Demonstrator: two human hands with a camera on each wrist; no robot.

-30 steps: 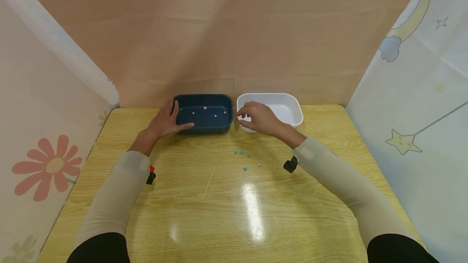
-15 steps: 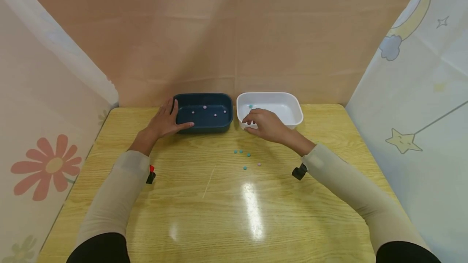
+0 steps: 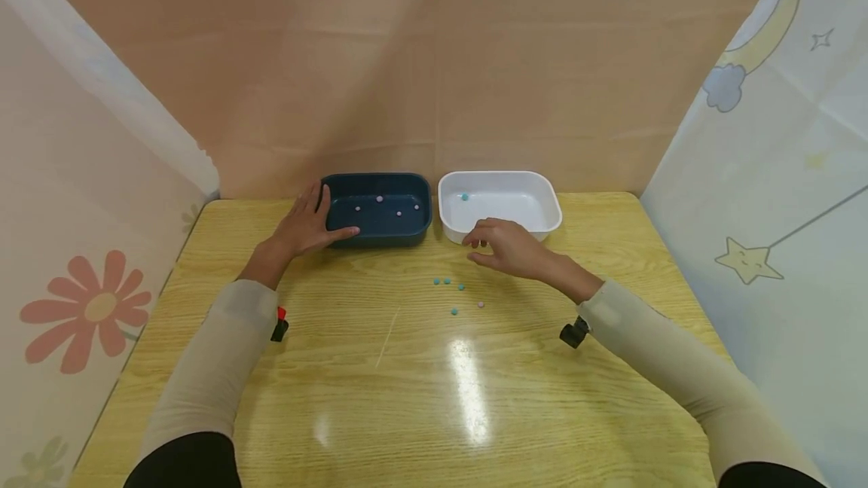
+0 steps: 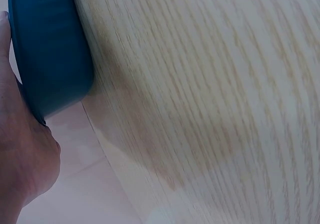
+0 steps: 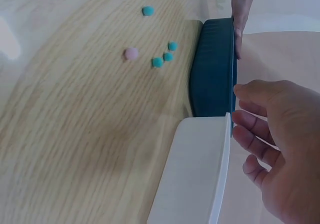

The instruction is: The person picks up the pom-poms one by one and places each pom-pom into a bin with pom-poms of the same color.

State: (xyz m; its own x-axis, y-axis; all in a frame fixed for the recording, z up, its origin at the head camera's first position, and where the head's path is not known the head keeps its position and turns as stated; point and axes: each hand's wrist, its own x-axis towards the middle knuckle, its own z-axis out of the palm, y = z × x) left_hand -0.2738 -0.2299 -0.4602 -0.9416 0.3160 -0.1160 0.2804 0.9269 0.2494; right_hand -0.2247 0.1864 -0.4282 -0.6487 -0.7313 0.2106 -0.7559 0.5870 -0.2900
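My left hand (image 3: 303, 223) rests on the left end of a dark blue plastic bin (image 3: 380, 241), its thumb stretched along the front rim and its fingers extended at the side. Several small pink balls (image 3: 380, 199) lie inside this bin. Beside it stands a white bin (image 3: 525, 203) with one teal ball (image 3: 464, 196) in it. My right hand (image 3: 511, 247) hovers at the front of the white bin, fingers loosely bent and holding nothing. On the table before the bins lie several teal balls (image 5: 147, 10) and one pink ball (image 5: 131, 53).
The light wood table (image 3: 325, 382) carries both bins at its back edge. A tan backdrop (image 3: 434, 81) hangs behind them. Patterned white panels stand along the table's left and right sides.
A teal ball now shows in the white bin. My right hand has drawn back from over that bin, toward me and to the right. The left hand has stayed in place.
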